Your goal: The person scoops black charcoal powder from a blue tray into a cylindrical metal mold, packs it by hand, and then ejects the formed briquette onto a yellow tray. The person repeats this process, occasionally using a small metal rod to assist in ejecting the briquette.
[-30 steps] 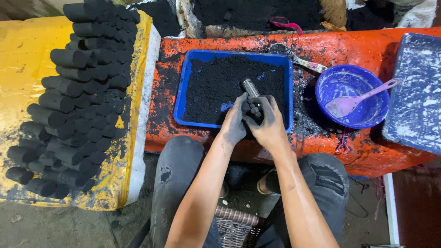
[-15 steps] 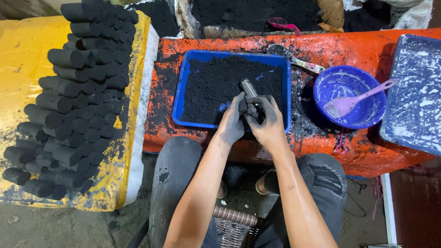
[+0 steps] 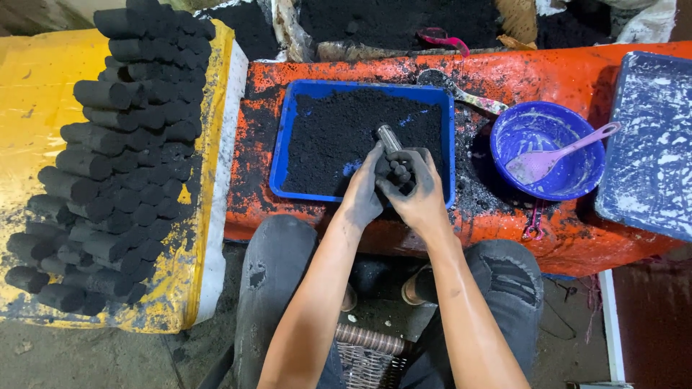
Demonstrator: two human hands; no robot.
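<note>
A blue tray [image 3: 282, 144] full of black powder sits on an orange table [image 3: 562, 72]. Over its near right corner both my hands, blackened with powder, close around a short metal tube [image 3: 389, 137] whose far end sticks out over the powder. My right hand [image 3: 412, 189] wraps the tube's near part with the fingers curled. My left hand [image 3: 366, 189] presses against it from the left side, fingers at the tube.
Several rows of black cylindrical briquettes [image 3: 115, 166] lie stacked on a yellow surface [image 3: 36, 101] at the left. A blue bowl [image 3: 542, 153] with a pink spoon [image 3: 555, 155] stands at the right, beside a blue lid [image 3: 645, 144]. A metal spoon [image 3: 461, 91] lies behind the tray.
Both hands stay on the tube at the same spot; the fingers have shifted slightly around it.
</note>
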